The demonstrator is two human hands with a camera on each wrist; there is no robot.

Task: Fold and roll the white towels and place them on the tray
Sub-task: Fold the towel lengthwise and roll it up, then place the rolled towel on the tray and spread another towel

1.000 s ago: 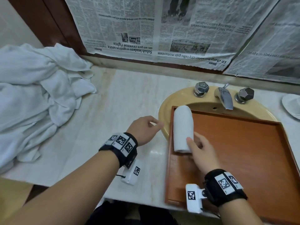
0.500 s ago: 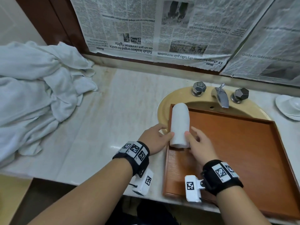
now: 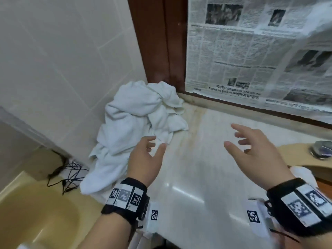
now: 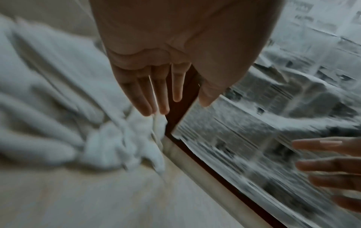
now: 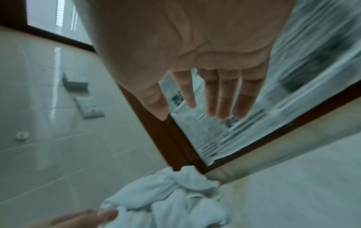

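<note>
Both hands empty, above the marble counter (image 3: 194, 159). Left hand (image 3: 145, 157) fingers relaxed and spread, just beside the near-right edge of the pile of white towels (image 3: 142, 128); contact can't be confirmed. Right hand (image 3: 251, 150) spread, further right, well apart from the pile. Pile sits crumpled at the far left of the counter, against the tiled wall (image 3: 62, 69). Newspaper (image 3: 251, 51) covers the far wall.

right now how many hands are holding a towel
0. The left hand hovers open at the edge of the towel pile; the right hand is open above the counter. Neither grips cloth.
</note>
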